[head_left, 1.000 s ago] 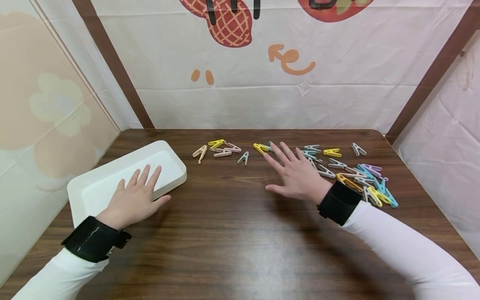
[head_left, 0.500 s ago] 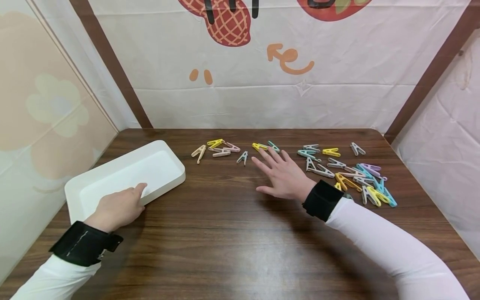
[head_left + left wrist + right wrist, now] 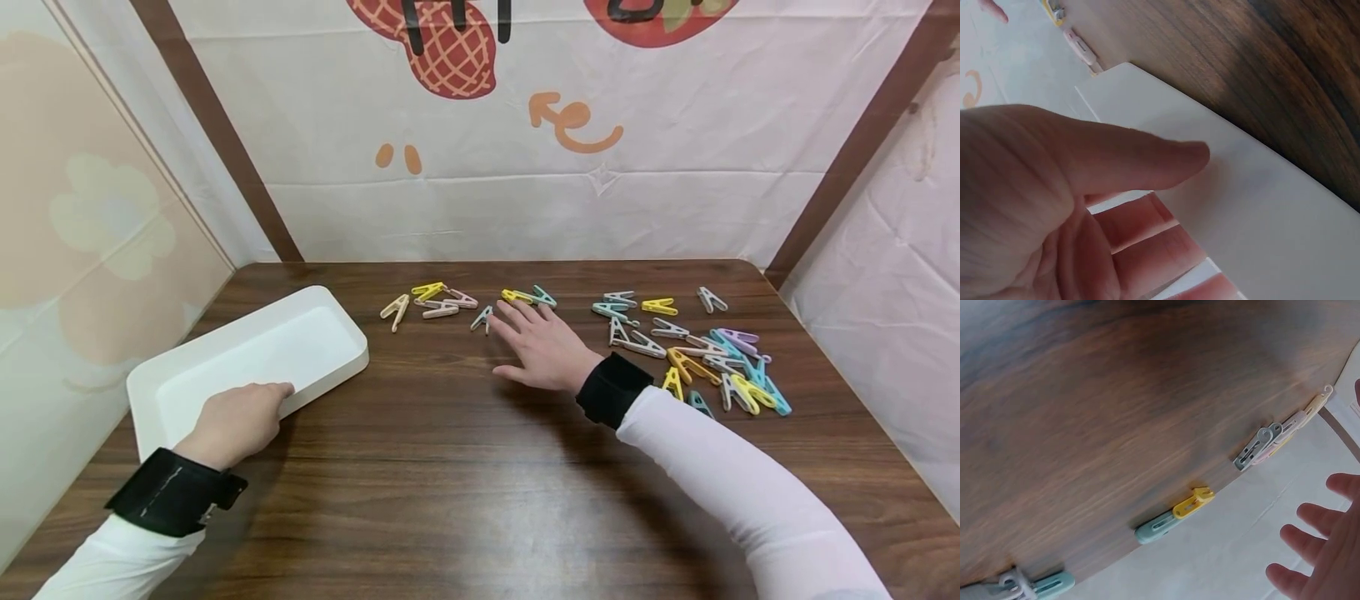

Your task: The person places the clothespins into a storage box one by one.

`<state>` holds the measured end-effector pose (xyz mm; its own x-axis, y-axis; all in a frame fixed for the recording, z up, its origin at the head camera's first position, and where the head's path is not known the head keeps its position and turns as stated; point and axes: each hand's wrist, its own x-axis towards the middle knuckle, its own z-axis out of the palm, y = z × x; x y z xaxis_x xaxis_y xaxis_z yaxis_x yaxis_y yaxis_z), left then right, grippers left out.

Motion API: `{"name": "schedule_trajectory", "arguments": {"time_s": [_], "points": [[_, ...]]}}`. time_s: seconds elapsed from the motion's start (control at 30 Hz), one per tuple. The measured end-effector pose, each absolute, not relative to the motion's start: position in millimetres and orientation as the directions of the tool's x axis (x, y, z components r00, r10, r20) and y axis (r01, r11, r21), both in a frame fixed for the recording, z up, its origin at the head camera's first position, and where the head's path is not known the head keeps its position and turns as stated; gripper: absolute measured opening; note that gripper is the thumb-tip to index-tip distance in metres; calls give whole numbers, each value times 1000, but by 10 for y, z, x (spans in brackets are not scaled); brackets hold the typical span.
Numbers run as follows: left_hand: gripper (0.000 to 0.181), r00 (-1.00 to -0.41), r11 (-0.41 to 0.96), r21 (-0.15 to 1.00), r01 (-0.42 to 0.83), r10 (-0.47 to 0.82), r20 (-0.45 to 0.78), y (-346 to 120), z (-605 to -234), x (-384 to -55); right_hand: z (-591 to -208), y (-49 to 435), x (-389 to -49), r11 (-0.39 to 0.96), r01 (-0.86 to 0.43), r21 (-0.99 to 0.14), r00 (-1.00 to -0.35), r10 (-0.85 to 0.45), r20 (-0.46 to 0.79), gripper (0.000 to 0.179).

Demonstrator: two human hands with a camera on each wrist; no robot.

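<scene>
My left hand (image 3: 236, 421) grips the near wall of a white rectangular tray (image 3: 341, 367) on the left of the table. In the left wrist view the thumb (image 3: 1166, 159) presses the wall's outer face, and the fingers curl over to the inner side. My right hand (image 3: 543, 350) is spread above the table, holding nothing. Just beyond its fingertips lie a yellow clothespin (image 3: 516, 295), a teal clothespin (image 3: 543, 296) and a grey-blue clothespin (image 3: 482, 318). The right wrist view shows the yellow clothespin (image 3: 1192, 503) apart from the fingers.
Several pastel clothespins lie at the back between tray and right hand, among them a beige clothespin (image 3: 396, 310). A larger scatter, with an orange clothespin (image 3: 690, 365), covers the table's right side. Fabric walls (image 3: 480, 217) border the brown table (image 3: 420, 500).
My left hand went from spread over the tray to gripping its near wall. My right hand moved left, away from the scattered clothespins on the right, staying spread. The tray has barely moved.
</scene>
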<state>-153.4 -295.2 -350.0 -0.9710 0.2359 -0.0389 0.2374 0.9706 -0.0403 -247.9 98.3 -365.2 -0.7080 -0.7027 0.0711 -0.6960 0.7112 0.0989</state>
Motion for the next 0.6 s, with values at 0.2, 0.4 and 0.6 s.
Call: {"name": "schedule_trajectory", "arguments": {"time_s": [0.2, 0.4, 0.6], "points": [[21, -971, 969, -52, 240, 240, -15, -2934, -3531, -1517, -3683, 842, -2495, 702, -708, 78, -701, -712, 52, 76], [24, -968, 966, -51, 252, 252, -12, -2900, -3543, -1482, -3677, 659, -2457, 692, -719, 69, -693, -721, 16, 78], [23, -960, 959, -36, 281, 281, -17, -2798, -3543, -1424, -3664, 483, -2391, 659, -750, 65, -659, -752, 17, 79]]}}
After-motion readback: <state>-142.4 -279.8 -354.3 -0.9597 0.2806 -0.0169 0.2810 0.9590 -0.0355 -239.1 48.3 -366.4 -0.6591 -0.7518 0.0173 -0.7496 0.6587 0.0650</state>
